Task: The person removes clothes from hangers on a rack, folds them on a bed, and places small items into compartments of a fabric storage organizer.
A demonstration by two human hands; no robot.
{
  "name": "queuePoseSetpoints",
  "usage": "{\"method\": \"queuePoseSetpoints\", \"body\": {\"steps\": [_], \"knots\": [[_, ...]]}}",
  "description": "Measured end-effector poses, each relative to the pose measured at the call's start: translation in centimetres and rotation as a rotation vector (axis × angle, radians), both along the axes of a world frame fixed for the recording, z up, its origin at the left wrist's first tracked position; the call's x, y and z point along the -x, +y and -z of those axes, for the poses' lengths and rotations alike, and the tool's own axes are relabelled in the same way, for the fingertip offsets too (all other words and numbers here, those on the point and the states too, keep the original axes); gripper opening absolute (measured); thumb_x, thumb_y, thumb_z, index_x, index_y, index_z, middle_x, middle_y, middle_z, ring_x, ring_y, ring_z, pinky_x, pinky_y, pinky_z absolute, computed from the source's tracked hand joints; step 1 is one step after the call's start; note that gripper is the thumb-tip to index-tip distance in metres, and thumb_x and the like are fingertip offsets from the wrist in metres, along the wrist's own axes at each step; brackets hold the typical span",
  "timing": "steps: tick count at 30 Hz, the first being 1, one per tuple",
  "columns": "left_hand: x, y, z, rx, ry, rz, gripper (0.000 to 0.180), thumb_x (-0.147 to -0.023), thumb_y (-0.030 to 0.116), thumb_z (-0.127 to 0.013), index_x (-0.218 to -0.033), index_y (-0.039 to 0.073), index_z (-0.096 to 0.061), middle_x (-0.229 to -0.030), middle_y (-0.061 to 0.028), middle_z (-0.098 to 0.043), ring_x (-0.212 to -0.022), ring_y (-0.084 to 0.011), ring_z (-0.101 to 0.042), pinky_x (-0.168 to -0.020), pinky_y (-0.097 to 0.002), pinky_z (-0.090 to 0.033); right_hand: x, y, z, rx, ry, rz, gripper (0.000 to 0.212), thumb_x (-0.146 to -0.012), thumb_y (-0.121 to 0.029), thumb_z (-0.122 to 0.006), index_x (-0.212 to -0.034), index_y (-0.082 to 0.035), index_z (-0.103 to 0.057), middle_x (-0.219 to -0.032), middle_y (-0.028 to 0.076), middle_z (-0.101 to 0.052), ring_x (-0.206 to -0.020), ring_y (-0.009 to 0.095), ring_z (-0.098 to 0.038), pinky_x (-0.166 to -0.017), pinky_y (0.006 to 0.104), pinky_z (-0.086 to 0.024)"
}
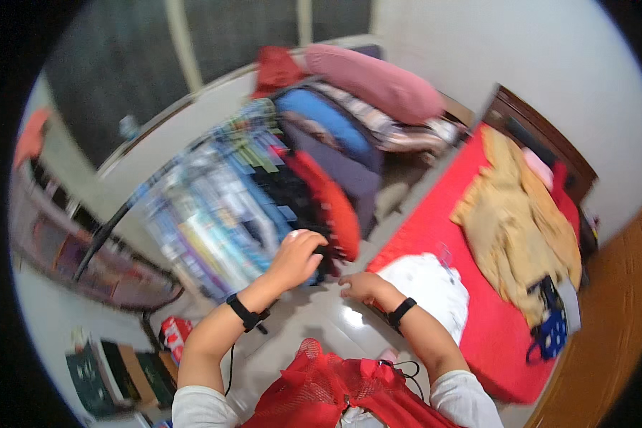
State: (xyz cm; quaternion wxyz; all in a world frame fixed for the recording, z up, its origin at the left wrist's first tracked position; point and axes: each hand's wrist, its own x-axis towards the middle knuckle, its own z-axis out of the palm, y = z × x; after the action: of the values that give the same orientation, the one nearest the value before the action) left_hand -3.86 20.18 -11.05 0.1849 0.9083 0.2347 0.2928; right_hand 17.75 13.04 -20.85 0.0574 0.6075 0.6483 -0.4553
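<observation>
My left hand (296, 260) reaches forward at the lower end of the hanging clothes (214, 207), its fingers bent and apart with nothing in them. To its right, my right hand (366, 287) hovers over the floor by the bed's edge. Its fingers are loosely curved and apart, and no object shows in it. Nearest to that hand, a white garment (428, 292) lies on the red bed sheet (492, 360), with what looks like a thin hanger hook (446, 255) at its top. Blur hides whether the left fingertips touch the dark clothes behind them.
A tan garment (510, 214) and a dark blue dotted cloth item (551, 332) lie on the bed. Behind the clothes rack are piled bedding (335, 128) and a pink rolled bundle (378, 82). Boxes (118, 378) stand at lower left; a wooden surface (613, 314) borders the right.
</observation>
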Motion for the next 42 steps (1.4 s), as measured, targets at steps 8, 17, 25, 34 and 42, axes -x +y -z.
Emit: {"method": "queuePoseSetpoints", "body": {"steps": [8,17,25,34,42], "knots": [[-26.4,-3.3,11.4,0.264,0.292,0.244,0.029,-0.083,0.018,-0.063,-0.108,0.002,-0.063,-0.109,-0.0187,-0.065,-0.106,-0.0366,-0.058,-0.094,-0.0453,-0.043,-29.8,-17.4,12.3,-0.255,-0.043,0.875,0.034,-0.086,-0.036,-0.062,-0.106,-0.009,-0.069,-0.076,0.011,-0.07,-0.06,0.021,-0.066,-0.057,0.0352,-0.055],[-38.1,-7.0,29.2,0.471,0.584,0.293,0.03,-0.081,0.021,-0.066,-0.106,0.003,-0.065,-0.107,-0.0179,-0.067,-0.105,-0.0354,-0.061,-0.092,-0.0433,-0.046,-40.7,-30.0,24.8,-0.218,-0.134,1.177,0.032,-0.082,-0.033,-0.064,-0.099,-0.007,-0.071,-0.086,0.016,-0.071,-0.079,0.03,-0.07,-0.072,0.0415,-0.055],[-41.5,-4.2,37.9,0.478,0.692,0.202,0.027,-0.079,0.015,-0.063,-0.104,0.004,-0.066,-0.105,-0.0187,-0.066,-0.1,-0.0373,-0.061,-0.09,-0.0453,-0.047,-42.7,-24.4,29.9,-0.182,-0.156,1.221,0.027,-0.085,-0.026,-0.06,-0.104,-0.008,-0.068,-0.097,0.021,-0.069,-0.091,0.037,-0.066,-0.08,0.0439,-0.053],[-46.4,-0.4,46.1,0.295,0.529,0.067,0.033,-0.077,0.01,-0.062,-0.11,0.005,-0.062,-0.11,-0.018,-0.061,-0.105,-0.0372,-0.056,-0.092,-0.0469,-0.044,-46.4,-18.4,36.7,-0.388,-0.521,1.045,0.019,-0.08,-0.014,-0.064,-0.097,-0.006,-0.065,-0.098,0.014,-0.065,-0.095,0.036,-0.06,-0.08,0.048,-0.05],[-49.2,0.2,47.5,0.186,0.444,-0.119,0.029,-0.08,0.007,-0.064,-0.108,0.005,-0.06,-0.105,-0.0168,-0.055,-0.098,-0.0391,-0.052,-0.088,-0.0482,-0.042,-47.2,-16.5,40.9,-0.246,-0.717,0.969,0.018,-0.077,-0.017,-0.063,-0.091,-0.006,-0.064,-0.094,0.012,-0.065,-0.094,0.032,-0.06,-0.078,0.0478,-0.048]]}}
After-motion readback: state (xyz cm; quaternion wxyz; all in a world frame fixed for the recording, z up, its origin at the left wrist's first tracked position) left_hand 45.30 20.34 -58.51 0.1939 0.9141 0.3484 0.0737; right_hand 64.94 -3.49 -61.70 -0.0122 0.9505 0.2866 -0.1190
